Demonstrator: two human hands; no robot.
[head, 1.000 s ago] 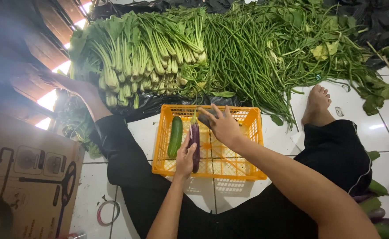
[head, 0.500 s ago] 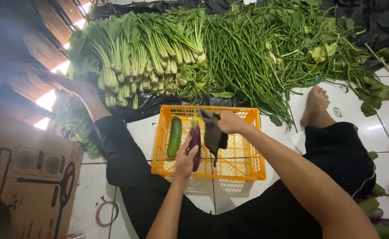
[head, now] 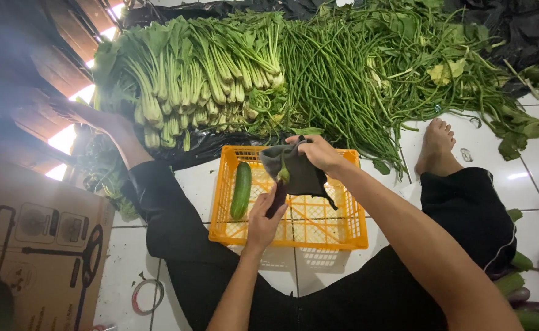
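My left hand (head: 262, 222) is closed around the lower end of a dark purple eggplant (head: 277, 197), held upright over the orange plastic crate (head: 294, 230) on the tiled floor (head: 122, 263). My right hand (head: 319, 153) grips a grey cloth (head: 297, 171) — it is draped over the eggplant's green stem end. A green cucumber (head: 241, 190) lies in the crate's left part, just beside the eggplant. Beyond the crate lie bundled leafy greens (head: 183, 79) and a heap of long beans (head: 343, 79) — both on black sheeting (head: 202, 144). A cardboard box (head: 30, 245) stands at left.
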